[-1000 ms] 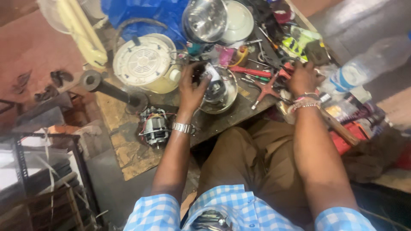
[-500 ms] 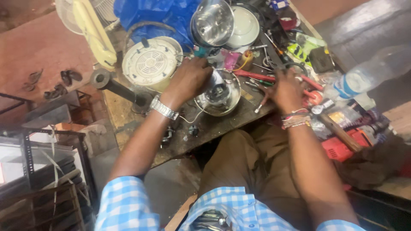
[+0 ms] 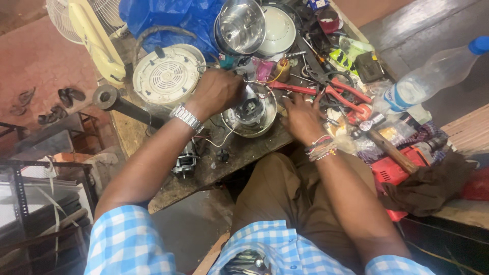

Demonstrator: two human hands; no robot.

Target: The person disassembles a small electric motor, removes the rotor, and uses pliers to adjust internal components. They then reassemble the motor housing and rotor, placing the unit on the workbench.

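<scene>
Head view: round shiny metal housing with a dark motor core point(image 3: 250, 110) sits on the worn wooden bench point(image 3: 168, 189), between both hands. Left hand point(image 3: 216, 91) curls over its upper-left rim; grip unclear. Right hand point(image 3: 301, 116) lies flat, fingers spread, just beside its right edge, near red-handled pliers point(image 3: 342, 95).

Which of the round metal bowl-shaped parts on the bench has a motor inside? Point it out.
The shallow metal housing between both hands, with the left hand over its rim. The shiny steel jar behind it is empty and taller.
</scene>
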